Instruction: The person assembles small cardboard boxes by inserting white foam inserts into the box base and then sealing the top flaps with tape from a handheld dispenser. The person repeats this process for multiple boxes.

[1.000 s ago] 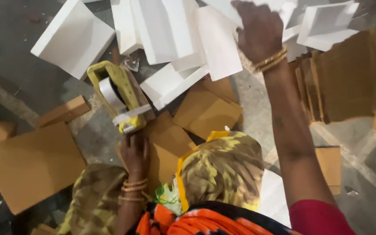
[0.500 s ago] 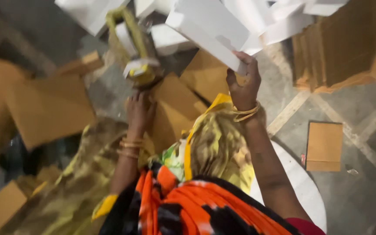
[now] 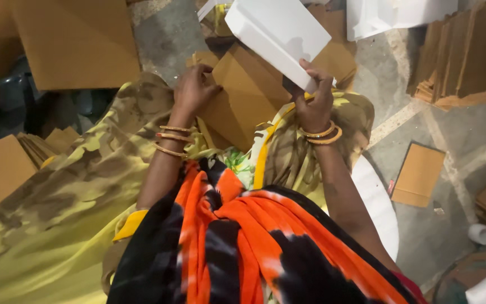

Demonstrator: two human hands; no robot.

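My right hand (image 3: pixel 314 104) grips the lower corner of a white flat-folded box (image 3: pixel 277 31) and holds it up over my lap. My left hand (image 3: pixel 194 88) has its fingers curled on the edge of a brown cardboard sheet (image 3: pixel 243 93) that lies across my knees. Both wrists carry gold bangles. A yellow tape dispenser (image 3: pixel 217 16) shows only partly at the top edge, beyond the left hand and apart from it. My lap is covered with yellow-green patterned cloth (image 3: pixel 68 191) and an orange and black scarf.
A large brown sheet (image 3: pixel 80 39) lies at the upper left. At the right stands a stack of brown cardboard (image 3: pixel 462 50), with white sheets (image 3: pixel 395 14) behind it. A small brown card (image 3: pixel 420 174) and a white roll core (image 3: pixel 481 233) lie on the concrete floor.
My right hand has brought the white box down from the pile toward my lap. My left hand has moved in onto the brown cardboard, and the tape dispenser now lies beyond it.
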